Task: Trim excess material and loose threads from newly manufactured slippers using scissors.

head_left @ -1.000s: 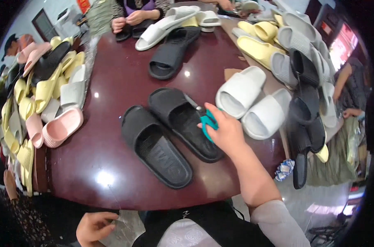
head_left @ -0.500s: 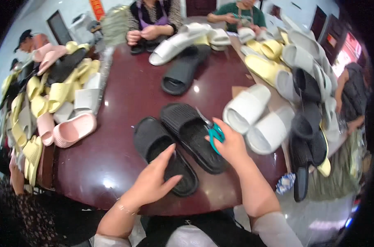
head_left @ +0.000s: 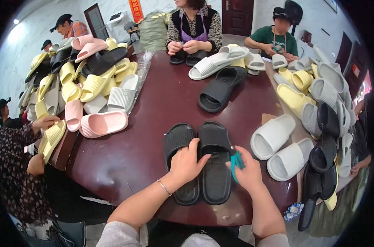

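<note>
Black ribbed left slide (head_left: 179, 135) and matching black ribbed right slide (head_left: 216, 183) are lying side by side, close to the near edge of the glossy dark-red table (head_left: 109, 164). Left hand (head_left: 185, 164) is reaching over the left slide's strap opening, thumb spread from index; can't tell whether the hidden fingers are gripping. Right hand (head_left: 249, 168) is holding teal-handled scissors (head_left: 235, 163) just beside the right slide. Pair of white ribbed slides (head_left: 272, 133) is sitting toward the right edge, pink ribbed slide (head_left: 106, 124) toward the left.

maroon table (head_left: 125, 160) | near: black slipper pair (head_left: 216, 181) | right: pale slipper pair (head_left: 277, 133)
</note>
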### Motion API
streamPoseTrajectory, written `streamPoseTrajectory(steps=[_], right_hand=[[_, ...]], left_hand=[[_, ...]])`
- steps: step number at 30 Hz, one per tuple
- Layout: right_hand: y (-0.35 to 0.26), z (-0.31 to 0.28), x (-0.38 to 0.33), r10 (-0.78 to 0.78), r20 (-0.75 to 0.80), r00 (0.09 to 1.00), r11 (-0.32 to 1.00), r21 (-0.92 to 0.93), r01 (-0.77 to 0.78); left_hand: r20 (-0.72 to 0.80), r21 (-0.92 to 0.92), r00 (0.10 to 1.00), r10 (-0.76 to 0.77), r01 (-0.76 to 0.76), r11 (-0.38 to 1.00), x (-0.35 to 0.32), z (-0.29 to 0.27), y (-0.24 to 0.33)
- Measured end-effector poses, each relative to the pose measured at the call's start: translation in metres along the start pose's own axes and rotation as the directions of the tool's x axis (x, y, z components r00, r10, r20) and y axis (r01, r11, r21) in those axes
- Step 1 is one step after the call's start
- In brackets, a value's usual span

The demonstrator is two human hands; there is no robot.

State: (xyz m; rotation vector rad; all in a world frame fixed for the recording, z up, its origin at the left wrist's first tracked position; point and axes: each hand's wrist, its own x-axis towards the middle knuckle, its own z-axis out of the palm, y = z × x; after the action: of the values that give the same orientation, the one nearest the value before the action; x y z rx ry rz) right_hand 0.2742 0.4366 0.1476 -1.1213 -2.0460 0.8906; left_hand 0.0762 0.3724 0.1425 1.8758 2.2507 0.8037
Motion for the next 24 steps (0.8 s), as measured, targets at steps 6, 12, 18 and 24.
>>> streamPoseTrajectory(steps=[6, 12, 18, 24], right_hand=[[-0.004, 0.003, -0.003, -0.043, 0.027, 0.999, 0.997, 0.071, 0.041], [0.015, 0.011, -0.006, -0.11, -0.036, 0.993, 0.994, -0.019, 0.11], [0.005, 0.008, -0.008, -0.109, -0.019, 0.994, 0.993, -0.051, 0.108], [0.004, 0.009, -0.007, -0.118, -0.031, 0.992, 0.991, -0.067, 0.116]], left_hand=[[-0.027, -0.019, 0.999, -0.028, 0.028, 0.999, -0.01, -0.007, -0.011], [-0.169, -0.218, 0.967, 0.192, -0.227, 0.949, -0.057, -0.034, -0.021], [-0.292, 0.003, 0.939, 0.18, -0.188, 0.982, -0.133, -0.055, -0.06], [-0.332, 0.144, 0.94, 0.085, -0.039, 0.989, -0.173, -0.066, -0.081]])
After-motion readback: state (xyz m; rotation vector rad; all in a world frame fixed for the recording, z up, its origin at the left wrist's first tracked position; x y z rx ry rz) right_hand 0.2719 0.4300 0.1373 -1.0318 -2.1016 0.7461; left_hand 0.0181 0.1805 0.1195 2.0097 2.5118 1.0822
